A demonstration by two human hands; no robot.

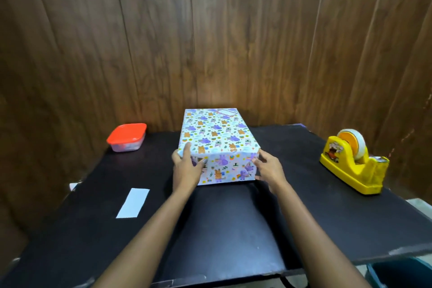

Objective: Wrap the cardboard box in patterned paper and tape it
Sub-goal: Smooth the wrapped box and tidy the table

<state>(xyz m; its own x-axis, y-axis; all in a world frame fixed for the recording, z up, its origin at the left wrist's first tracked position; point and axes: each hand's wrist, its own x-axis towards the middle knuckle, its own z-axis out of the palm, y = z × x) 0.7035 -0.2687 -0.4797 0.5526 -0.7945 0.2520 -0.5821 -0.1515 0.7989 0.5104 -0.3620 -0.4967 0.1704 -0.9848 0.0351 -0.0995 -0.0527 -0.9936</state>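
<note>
Black table (233, 217): left hand (187, 169), right hand (270, 167) fingers (258, 160) clasp wrapped box (217, 133); lidded tub (127, 139), contents unclear.

Box (217, 133) between left hand (187, 170), right hand (269, 168)

An indoor desk corner of a home or office is suggested: a matt black tabletop (233, 217) is backed by dark wood-grain laminate wall panels (163, 30), with a yellow plastic desktop tape dispenser (353, 166) and a red-lidded clear plastic container (127, 137) set on it.
</note>
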